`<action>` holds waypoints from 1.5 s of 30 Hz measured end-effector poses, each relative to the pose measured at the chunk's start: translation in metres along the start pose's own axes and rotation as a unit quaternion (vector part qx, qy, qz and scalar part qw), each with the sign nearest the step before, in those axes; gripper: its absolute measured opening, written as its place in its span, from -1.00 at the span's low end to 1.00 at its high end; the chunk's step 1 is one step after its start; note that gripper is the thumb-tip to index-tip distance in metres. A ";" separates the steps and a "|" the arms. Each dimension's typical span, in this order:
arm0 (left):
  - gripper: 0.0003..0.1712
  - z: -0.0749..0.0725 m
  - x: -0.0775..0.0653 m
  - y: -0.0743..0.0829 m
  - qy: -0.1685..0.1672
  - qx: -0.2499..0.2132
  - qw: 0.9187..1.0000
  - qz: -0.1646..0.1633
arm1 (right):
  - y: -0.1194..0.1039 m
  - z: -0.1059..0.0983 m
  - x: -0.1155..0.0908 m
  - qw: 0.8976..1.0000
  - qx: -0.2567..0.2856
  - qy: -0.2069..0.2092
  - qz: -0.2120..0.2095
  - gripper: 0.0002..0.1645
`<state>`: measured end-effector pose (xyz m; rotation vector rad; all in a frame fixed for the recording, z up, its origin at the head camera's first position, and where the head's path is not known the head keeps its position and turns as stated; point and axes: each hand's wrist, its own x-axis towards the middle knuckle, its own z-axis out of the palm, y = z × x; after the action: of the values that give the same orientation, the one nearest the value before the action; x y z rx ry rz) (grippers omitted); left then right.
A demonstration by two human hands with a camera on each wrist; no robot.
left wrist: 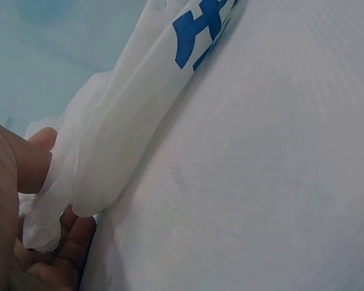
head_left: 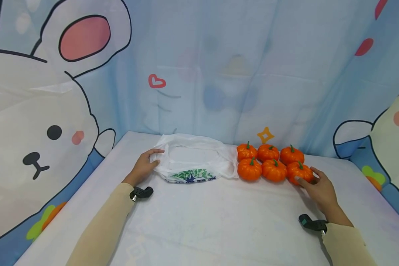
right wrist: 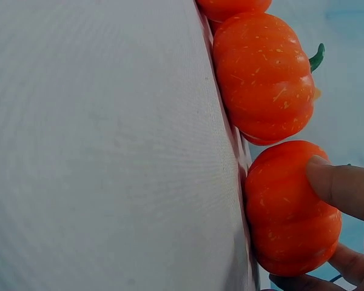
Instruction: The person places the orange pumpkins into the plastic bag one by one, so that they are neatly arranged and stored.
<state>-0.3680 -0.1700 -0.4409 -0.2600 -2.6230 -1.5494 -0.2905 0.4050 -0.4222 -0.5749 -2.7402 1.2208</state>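
Note:
A white plastic bag (head_left: 193, 153) with a green and blue tree print lies opened out on the table. At its left edge my left hand (head_left: 143, 167) holds the plastic, thumb on one side and fingers on the other, as the left wrist view shows of the bag (left wrist: 109, 139). To the right of the bag sit several small orange toy pumpkins (head_left: 274, 170) with green stems, in two rows. My right hand (head_left: 320, 190) grips the front right pumpkin (head_left: 299, 173). In the right wrist view, the thumb presses that pumpkin (right wrist: 291, 209) and fingers reach round its far side.
A white cloth covers the table (head_left: 219, 221). Behind it hangs a light blue curtain (head_left: 199, 74) with cartoon figures, close to the table's back edge. The back left pumpkin (head_left: 246, 152) stands right beside the bag's edge.

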 end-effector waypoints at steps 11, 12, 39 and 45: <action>-0.53 0.000 0.000 0.001 -0.001 0.002 1.000 -0.006 | 0.001 -0.001 0.000 1.000 -0.004 0.008 -0.002 0.15; -0.53 0.000 0.000 0.001 -0.001 0.003 1.000 -0.008 | 0.001 -0.001 0.000 1.000 -0.003 0.011 -0.003 0.15; -0.60 0.000 -0.002 0.000 -0.002 0.012 1.000 0.005 | -0.029 -0.005 -0.016 0.993 0.074 0.093 -0.014 0.03; -0.60 0.000 -0.002 0.001 -0.005 0.015 1.000 0.012 | -0.045 0.000 -0.023 0.991 0.088 0.096 -0.018 -0.01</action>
<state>-0.3656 -0.1703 -0.4403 -0.2967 -2.6384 -1.5037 -0.2831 0.3687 -0.3876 -0.5879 -2.4462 1.3079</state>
